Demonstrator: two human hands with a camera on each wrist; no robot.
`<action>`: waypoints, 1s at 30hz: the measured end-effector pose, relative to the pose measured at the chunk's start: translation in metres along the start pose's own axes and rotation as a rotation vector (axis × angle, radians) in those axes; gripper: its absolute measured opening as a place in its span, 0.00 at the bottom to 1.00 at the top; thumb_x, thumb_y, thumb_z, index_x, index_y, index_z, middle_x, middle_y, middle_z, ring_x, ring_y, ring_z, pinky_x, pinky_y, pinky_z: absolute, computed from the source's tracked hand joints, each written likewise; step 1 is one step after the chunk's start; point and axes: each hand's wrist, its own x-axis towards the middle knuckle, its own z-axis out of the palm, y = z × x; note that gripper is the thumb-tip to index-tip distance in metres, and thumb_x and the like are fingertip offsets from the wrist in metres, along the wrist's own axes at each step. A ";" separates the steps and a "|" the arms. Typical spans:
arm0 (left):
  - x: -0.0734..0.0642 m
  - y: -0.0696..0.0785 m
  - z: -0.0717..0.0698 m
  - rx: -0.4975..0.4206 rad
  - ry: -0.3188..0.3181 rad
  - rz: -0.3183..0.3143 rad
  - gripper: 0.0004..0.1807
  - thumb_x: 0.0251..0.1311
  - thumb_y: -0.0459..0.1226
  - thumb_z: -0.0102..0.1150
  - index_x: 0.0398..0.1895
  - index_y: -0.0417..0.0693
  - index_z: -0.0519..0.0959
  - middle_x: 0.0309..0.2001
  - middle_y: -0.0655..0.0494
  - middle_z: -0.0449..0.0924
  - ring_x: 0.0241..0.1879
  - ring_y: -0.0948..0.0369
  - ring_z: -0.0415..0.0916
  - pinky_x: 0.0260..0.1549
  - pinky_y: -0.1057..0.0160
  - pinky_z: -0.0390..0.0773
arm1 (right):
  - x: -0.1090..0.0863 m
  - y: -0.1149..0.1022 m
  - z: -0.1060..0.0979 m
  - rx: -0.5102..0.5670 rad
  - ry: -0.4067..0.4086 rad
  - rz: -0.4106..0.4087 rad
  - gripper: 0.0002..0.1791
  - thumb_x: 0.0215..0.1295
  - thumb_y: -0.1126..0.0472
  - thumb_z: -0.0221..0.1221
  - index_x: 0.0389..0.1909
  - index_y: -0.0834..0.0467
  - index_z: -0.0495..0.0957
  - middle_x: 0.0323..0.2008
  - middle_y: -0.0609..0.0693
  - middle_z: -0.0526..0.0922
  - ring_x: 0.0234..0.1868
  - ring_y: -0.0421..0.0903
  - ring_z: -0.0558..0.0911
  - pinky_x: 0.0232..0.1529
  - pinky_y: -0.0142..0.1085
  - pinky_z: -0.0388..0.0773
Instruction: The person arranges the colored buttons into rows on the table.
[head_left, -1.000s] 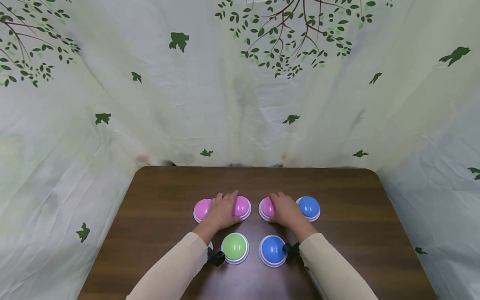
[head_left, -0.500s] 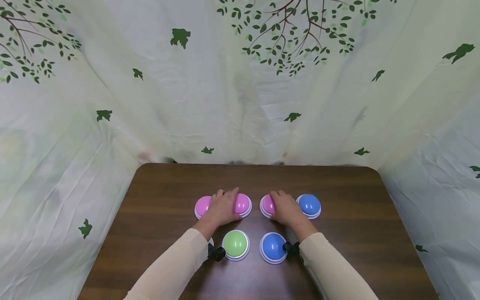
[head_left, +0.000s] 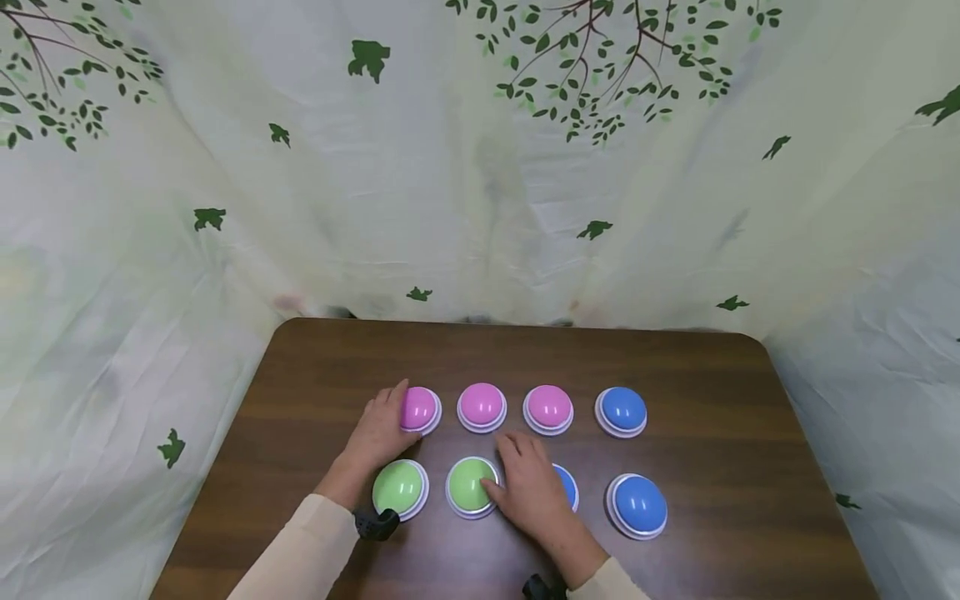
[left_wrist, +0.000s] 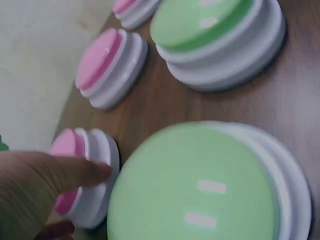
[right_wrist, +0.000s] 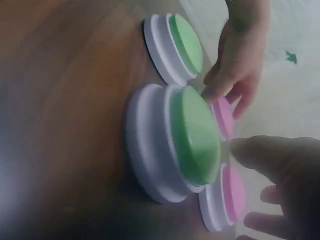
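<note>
Two rows of dome push buttons with white bases stand on the table. My left hand (head_left: 377, 432) grips the far-left pink button (head_left: 421, 409) in the back row, thumb on its near side and fingers round the far side. In the left wrist view the thumb (left_wrist: 82, 172) lies against that button's white base. My right hand (head_left: 531, 487) is over the front row with fingers spread. Its thumb overlaps the edge of the second green button (head_left: 467, 485) in the head view, and the hand partly hides a blue button (head_left: 567, 485).
Two more pink buttons (head_left: 482, 405) and a blue button (head_left: 624, 409) fill the back row. A green button (head_left: 397, 487) stands front left, a blue button (head_left: 639, 505) front right. Behind the wooden table (head_left: 720, 392) hangs a leaf-print cloth (head_left: 480, 192).
My left hand has moved left from the second pink button to the far-left one. My right hand has left the third pink button and come nearer and left, over the front row.
</note>
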 end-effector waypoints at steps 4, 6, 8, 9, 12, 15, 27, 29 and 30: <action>0.004 -0.007 0.004 -0.064 0.031 0.015 0.54 0.51 0.41 0.77 0.77 0.36 0.57 0.69 0.30 0.68 0.68 0.35 0.67 0.67 0.38 0.68 | 0.026 0.003 0.001 0.084 0.009 0.045 0.37 0.59 0.52 0.72 0.66 0.64 0.73 0.58 0.61 0.80 0.59 0.59 0.80 0.62 0.51 0.77; 0.004 -0.009 0.004 -0.089 0.038 0.001 0.54 0.51 0.41 0.78 0.78 0.36 0.57 0.70 0.31 0.68 0.68 0.35 0.67 0.67 0.37 0.68 | 0.040 0.006 0.002 0.128 -0.007 0.053 0.37 0.60 0.55 0.71 0.67 0.66 0.70 0.60 0.64 0.79 0.61 0.61 0.80 0.64 0.52 0.76; 0.005 -0.011 0.006 -0.104 0.040 -0.018 0.54 0.51 0.42 0.78 0.78 0.37 0.56 0.71 0.31 0.67 0.69 0.35 0.67 0.68 0.37 0.68 | 0.051 0.008 0.005 0.162 -0.044 0.061 0.39 0.61 0.56 0.70 0.69 0.68 0.68 0.62 0.65 0.78 0.63 0.62 0.79 0.66 0.52 0.75; 0.005 -0.012 0.006 -0.110 0.039 -0.027 0.54 0.51 0.42 0.78 0.78 0.37 0.56 0.71 0.31 0.67 0.70 0.36 0.67 0.68 0.37 0.67 | 0.055 0.008 0.006 0.176 -0.064 0.069 0.39 0.61 0.56 0.69 0.69 0.69 0.67 0.63 0.66 0.78 0.64 0.61 0.79 0.66 0.52 0.74; 0.005 -0.014 0.007 -0.121 0.039 -0.040 0.54 0.53 0.43 0.77 0.78 0.37 0.55 0.72 0.31 0.66 0.71 0.36 0.66 0.69 0.38 0.67 | 0.062 0.007 0.011 0.187 -0.111 0.085 0.40 0.62 0.56 0.68 0.70 0.71 0.66 0.64 0.68 0.77 0.65 0.62 0.78 0.67 0.51 0.74; 0.005 -0.016 0.005 -0.135 0.048 -0.034 0.53 0.53 0.42 0.76 0.78 0.36 0.55 0.72 0.30 0.65 0.71 0.35 0.65 0.69 0.37 0.66 | 0.064 0.005 0.013 0.175 -0.113 0.094 0.40 0.62 0.56 0.68 0.69 0.73 0.66 0.63 0.69 0.77 0.65 0.61 0.78 0.66 0.51 0.75; 0.007 -0.022 0.004 -0.149 0.043 -0.027 0.55 0.52 0.43 0.77 0.78 0.34 0.55 0.73 0.30 0.63 0.71 0.35 0.64 0.69 0.37 0.66 | 0.065 0.005 0.013 0.128 -0.150 0.110 0.39 0.66 0.54 0.66 0.70 0.72 0.65 0.65 0.68 0.77 0.66 0.61 0.78 0.68 0.50 0.74; 0.007 -0.022 0.004 -0.151 0.040 -0.034 0.55 0.52 0.43 0.77 0.78 0.35 0.54 0.74 0.30 0.62 0.72 0.35 0.63 0.70 0.37 0.65 | 0.066 0.005 0.012 0.134 -0.157 0.100 0.39 0.66 0.55 0.66 0.70 0.73 0.65 0.65 0.68 0.76 0.67 0.61 0.78 0.68 0.51 0.73; 0.006 -0.022 0.004 -0.150 0.040 -0.038 0.56 0.52 0.43 0.77 0.78 0.35 0.54 0.74 0.30 0.62 0.72 0.35 0.63 0.70 0.37 0.65 | 0.066 0.005 0.012 0.137 -0.159 0.096 0.39 0.66 0.55 0.65 0.70 0.73 0.65 0.66 0.68 0.76 0.67 0.62 0.77 0.68 0.51 0.73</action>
